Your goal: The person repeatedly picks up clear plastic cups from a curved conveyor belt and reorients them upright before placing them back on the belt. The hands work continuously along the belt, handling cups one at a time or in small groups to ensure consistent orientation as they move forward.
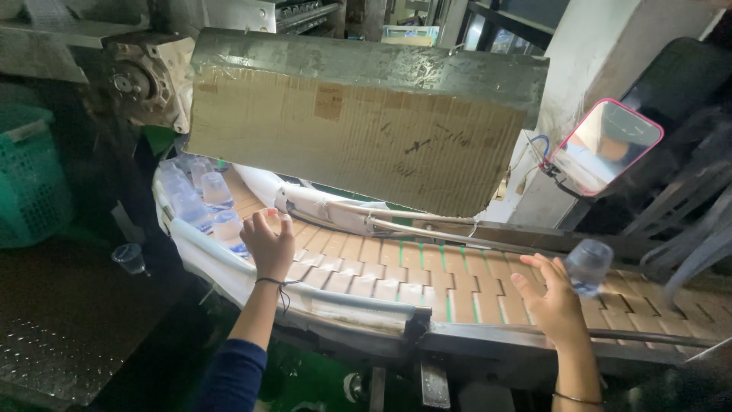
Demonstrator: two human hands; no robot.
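A curved conveyor belt [396, 271] of tan slats runs across the view. Several clear plastic bottles [204, 200] stand bunched at its left end, under a cardboard-covered hood [358, 126]. My left hand [269, 244] rests on the belt beside the nearest of these bottles [227, 226], fingers curled against it; whether it grips the bottle I cannot tell. My right hand [553, 294] is at the belt's right side, fingers spread, touching a tilted clear bottle [589, 265] that appears blurred.
A green plastic crate [30, 179] stands at far left. One lone bottle [130, 258] sits on the dark metal ledge below it. A pink-framed phone or mirror [606, 145] hangs at right. A metal guide rail [503, 336] edges the belt's near side.
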